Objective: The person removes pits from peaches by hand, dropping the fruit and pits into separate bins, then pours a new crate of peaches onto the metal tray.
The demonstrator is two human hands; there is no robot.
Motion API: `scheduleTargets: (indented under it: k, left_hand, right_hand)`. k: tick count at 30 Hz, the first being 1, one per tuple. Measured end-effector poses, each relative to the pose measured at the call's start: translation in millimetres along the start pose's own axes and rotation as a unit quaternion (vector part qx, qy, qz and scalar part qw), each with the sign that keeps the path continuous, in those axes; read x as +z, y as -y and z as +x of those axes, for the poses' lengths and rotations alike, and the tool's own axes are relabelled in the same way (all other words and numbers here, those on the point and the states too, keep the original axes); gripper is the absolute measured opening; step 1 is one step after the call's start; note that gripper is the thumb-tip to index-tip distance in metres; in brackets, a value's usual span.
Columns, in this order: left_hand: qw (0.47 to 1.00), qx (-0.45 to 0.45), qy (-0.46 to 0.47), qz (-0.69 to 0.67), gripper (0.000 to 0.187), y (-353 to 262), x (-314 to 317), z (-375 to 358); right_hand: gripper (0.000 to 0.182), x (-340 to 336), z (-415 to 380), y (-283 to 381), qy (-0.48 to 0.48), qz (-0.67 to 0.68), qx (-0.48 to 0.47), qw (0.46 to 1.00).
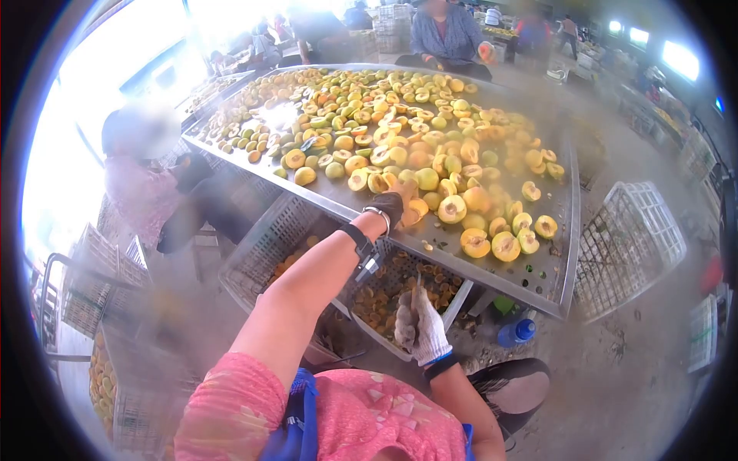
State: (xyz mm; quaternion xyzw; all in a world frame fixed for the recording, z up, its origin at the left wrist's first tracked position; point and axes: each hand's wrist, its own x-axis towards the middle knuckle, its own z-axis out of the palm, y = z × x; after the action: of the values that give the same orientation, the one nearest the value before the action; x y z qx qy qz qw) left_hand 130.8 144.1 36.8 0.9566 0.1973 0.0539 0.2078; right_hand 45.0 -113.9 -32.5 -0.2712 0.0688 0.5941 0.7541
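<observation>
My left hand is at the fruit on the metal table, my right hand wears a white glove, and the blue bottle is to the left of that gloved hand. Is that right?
Not quite: the head view shows the blue bottle to the right of the gloved right hand. Your left hand is at the fruit on the metal table, as you said.

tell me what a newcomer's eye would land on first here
Probably the yellow fruit, many pieces halved, spread across the metal table. Next, perhaps, the left hand among the fruit near the table's close edge, and the white-gloved right hand lower down, above a crate.
</observation>
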Motion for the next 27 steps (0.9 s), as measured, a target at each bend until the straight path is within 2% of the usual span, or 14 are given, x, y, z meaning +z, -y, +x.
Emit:
scheduleTargets:
  k: [3,6,7,8,10,11,14,16,17,19,20,21,24,27]
  left_hand:
    - [0.994,-0.012,-0.010,-0.106,0.049,-9.3,10.3,-21.4]
    - [0.971,0.084,-0.121,-0.188,0.051,-11.9,17.6,-38.9]
    - [0.938,0.023,-0.070,-0.338,0.049,-15.2,18.0,-44.5]
    - [0.864,0.012,-0.053,-0.501,0.042,-9.6,23.8,-49.6]
    - [0.706,0.004,-0.045,-0.707,0.039,-29.1,13.7,-89.3]
    - [0.665,-0.008,-0.046,-0.746,0.038,-33.2,17.7,-103.8]
    - [0.540,-0.044,-0.034,-0.840,0.039,-38.4,31.9,-133.0]
    - [0.467,-0.070,-0.004,-0.882,0.042,-35.9,37.9,-145.0]
    - [0.438,-0.055,0.017,-0.897,0.037,-34.0,36.4,-152.8]
    - [0.704,0.070,-0.080,-0.702,0.032,-30.3,47.6,-161.7]
    - [0.804,0.130,-0.125,-0.566,0.031,-30.0,50.7,-166.2]
    - [0.782,0.132,-0.116,-0.598,0.033,-30.5,50.8,-170.5]
    - [0.843,0.161,-0.143,-0.492,0.035,-27.2,53.5,-174.8]
    - [0.836,0.163,-0.146,-0.502,0.029,-32.0,55.0,-179.4]
  right_hand:
    - [0.036,9.4,-1.5,-0.8,-0.043,-0.078,-0.049,0.995]
    - [0.036,13.0,-4.3,-1.1,-0.067,-0.173,-0.121,0.975]
    - [0.036,11.5,-4.3,-0.3,-0.061,-0.206,-0.143,0.966]
    - [0.037,11.8,-4.5,0.1,-0.055,-0.239,-0.164,0.955]
    - [0.034,11.7,-5.6,0.2,-0.077,-0.324,-0.247,0.910]
    - [0.033,-1.9,2.3,1.2,-0.063,-0.390,-0.316,0.863]
    - [0.036,1.6,12.2,-7.4,-0.070,-0.352,-0.380,0.852]
    - [0.044,17.1,-13.3,4.3,-0.058,-0.450,-0.329,0.828]
    - [0.043,26.2,-19.3,6.7,-0.085,-0.493,-0.319,0.805]
    - [0.042,23.0,-14.2,6.3,-0.082,-0.514,-0.318,0.793]
    - [0.042,22.0,-12.5,5.8,-0.080,-0.523,-0.318,0.786]
    - [0.041,23.4,-12.6,4.6,-0.096,-0.553,-0.337,0.756]
    - [0.043,22.5,-13.0,2.5,-0.099,-0.603,-0.350,0.710]
    - [0.046,8.7,-5.7,0.6,-0.070,-0.636,-0.381,0.667]
